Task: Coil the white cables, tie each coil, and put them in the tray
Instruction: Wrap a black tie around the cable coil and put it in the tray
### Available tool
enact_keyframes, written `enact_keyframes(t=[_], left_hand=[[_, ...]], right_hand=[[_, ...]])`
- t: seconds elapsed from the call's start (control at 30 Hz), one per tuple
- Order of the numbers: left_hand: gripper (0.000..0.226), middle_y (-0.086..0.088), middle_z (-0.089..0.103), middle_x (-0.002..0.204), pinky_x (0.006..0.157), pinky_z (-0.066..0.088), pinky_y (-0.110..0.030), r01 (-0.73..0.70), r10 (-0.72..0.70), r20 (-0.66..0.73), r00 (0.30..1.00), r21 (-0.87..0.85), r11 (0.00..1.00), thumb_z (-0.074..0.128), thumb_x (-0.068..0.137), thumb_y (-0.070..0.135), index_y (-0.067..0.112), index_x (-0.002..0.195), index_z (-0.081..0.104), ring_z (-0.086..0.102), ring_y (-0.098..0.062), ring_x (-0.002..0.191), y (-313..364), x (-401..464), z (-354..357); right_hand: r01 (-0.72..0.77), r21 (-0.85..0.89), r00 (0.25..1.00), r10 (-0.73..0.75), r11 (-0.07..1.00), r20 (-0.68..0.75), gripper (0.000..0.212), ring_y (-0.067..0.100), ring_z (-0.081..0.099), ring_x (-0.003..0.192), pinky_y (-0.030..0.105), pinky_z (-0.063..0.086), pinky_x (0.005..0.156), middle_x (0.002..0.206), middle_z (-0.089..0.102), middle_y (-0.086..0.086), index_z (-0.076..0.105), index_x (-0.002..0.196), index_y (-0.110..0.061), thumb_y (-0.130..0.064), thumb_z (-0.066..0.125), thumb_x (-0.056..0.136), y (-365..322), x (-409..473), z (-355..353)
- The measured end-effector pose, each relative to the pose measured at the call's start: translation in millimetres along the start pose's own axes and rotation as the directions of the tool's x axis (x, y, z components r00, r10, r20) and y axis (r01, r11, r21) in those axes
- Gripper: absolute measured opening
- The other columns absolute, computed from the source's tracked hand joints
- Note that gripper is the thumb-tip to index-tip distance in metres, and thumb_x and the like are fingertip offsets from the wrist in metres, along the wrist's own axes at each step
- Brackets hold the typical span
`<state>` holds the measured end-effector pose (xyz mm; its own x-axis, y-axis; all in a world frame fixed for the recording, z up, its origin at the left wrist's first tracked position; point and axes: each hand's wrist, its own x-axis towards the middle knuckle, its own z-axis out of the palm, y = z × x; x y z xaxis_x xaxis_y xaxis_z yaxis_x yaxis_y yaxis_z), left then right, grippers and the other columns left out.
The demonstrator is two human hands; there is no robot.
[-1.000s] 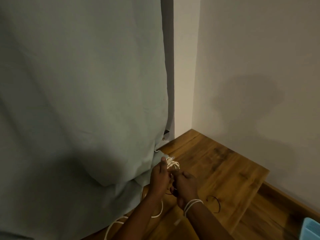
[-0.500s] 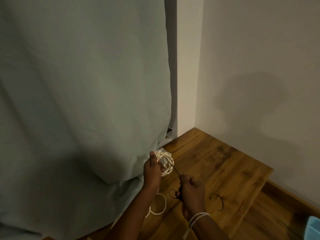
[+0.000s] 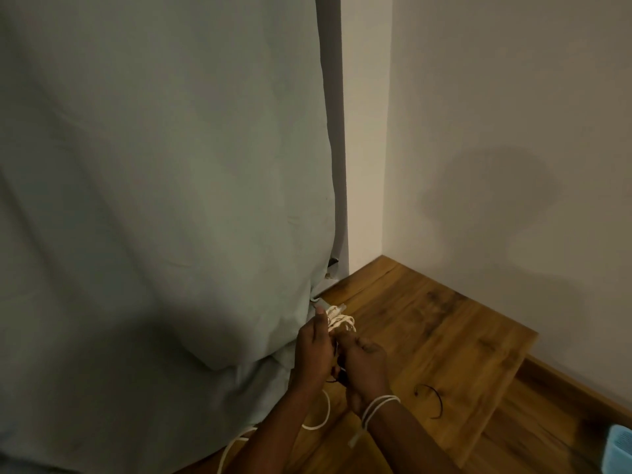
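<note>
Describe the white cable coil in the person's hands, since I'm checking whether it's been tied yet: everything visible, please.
The white cable coil is a small bundle of cream loops, held above the wooden board beside the grey cloth. The left hand grips it, thumb up along its side; the right hand pinches below it. A finished tie cannot be made out.

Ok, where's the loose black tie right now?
In the head view the loose black tie lies curled on the wooden board, just right of the right hand, low in the frame.
</note>
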<state>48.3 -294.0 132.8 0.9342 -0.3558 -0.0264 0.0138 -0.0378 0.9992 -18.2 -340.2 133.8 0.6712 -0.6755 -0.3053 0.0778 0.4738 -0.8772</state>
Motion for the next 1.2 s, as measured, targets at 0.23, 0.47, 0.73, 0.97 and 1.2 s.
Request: enact_keyframes(t=[0.23,0.47,0.73,0.97,1.2], left_hand=[[0.04,-0.003,0.071,0.075,0.067,0.058,-0.031,-0.048,0.056,-0.077,0.995,0.101,0.994,0.039,0.102,0.031,0.013,0.081,0.068,0.07,-0.014,0.071,8,-1,-8],[0.033,-0.005,0.062,0.073,0.054,0.046,-0.015,-0.12,0.14,-0.056,0.989,0.277,0.953,0.041,0.101,0.026,0.005,0.084,0.061,0.058,-0.01,0.064,13,-5,-10],[0.035,-0.003,0.064,0.066,0.05,0.048,-0.019,-0.281,0.319,-0.04,0.947,0.379,0.881,0.045,0.099,0.022,0.003,0.076,0.063,0.062,-0.01,0.059,17,0,-15],[0.015,0.002,0.06,0.078,0.063,0.057,-0.035,-0.218,0.246,-0.038,0.969,0.345,0.913,0.037,0.103,0.03,0.018,0.099,0.046,0.065,-0.014,0.07,18,-1,-13],[0.012,-0.003,0.063,0.087,0.071,0.057,-0.046,-0.133,0.135,-0.003,0.991,0.175,0.976,0.038,0.102,0.028,0.02,0.101,0.047,0.066,-0.021,0.079,13,3,-17]], right_hand=[[-0.317,0.275,0.926,0.234,0.908,0.296,0.034,0.009,0.036,0.043,0.023,0.034,0.04,0.053,0.043,0.0,0.053,0.07,-0.011,-0.023,0.047,0.101,1,0,3],[-0.309,0.336,0.939,0.229,0.89,0.257,0.037,0.008,0.037,0.037,0.021,0.034,0.035,0.048,0.043,-0.001,0.051,0.063,-0.013,-0.018,0.05,0.1,-1,-11,13],[-0.371,0.378,0.897,0.223,0.848,0.381,0.026,0.012,0.048,0.04,0.024,0.041,0.04,0.051,0.051,0.002,0.063,0.073,-0.008,-0.026,0.055,0.09,-3,-16,13],[-0.324,0.289,0.909,0.211,0.901,0.36,0.03,0.009,0.041,0.037,0.024,0.037,0.037,0.053,0.047,0.001,0.063,0.079,-0.009,-0.032,0.057,0.097,-5,-12,12],[-0.325,0.23,0.905,0.231,0.917,0.358,0.028,0.011,0.037,0.044,0.026,0.035,0.044,0.057,0.045,0.001,0.061,0.078,-0.011,-0.03,0.055,0.098,-4,-4,11]])
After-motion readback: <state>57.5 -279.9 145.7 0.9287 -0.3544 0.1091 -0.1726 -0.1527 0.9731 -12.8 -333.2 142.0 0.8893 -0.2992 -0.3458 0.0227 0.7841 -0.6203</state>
